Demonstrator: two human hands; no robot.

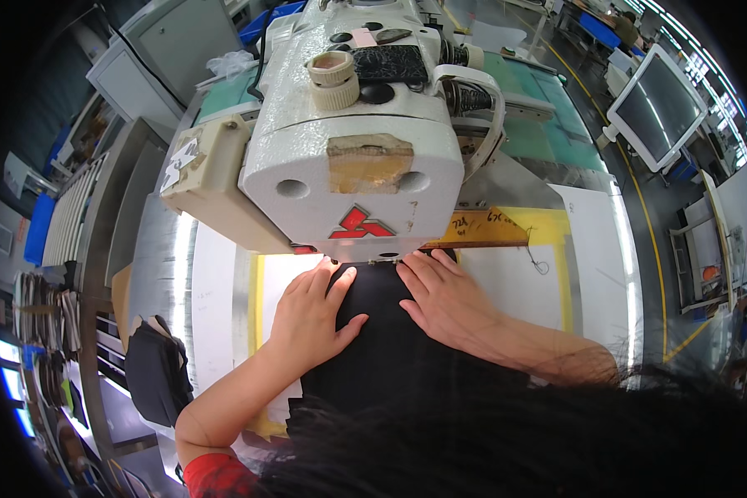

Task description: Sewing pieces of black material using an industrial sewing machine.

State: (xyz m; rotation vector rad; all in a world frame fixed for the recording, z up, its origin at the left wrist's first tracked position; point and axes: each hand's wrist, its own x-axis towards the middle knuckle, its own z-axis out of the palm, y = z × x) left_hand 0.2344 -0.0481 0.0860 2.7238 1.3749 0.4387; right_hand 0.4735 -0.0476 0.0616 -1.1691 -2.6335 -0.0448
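Left hand and right hand (each grip unclenched) line opposite edges of black cloth, room between.

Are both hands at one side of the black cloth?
No, the black cloth shows between the left hand and the right hand.

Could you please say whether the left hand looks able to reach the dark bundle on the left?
Likely yes: nothing tall seems to stand between the left hand and the dark bundle, though the hand would leave the black cloth.
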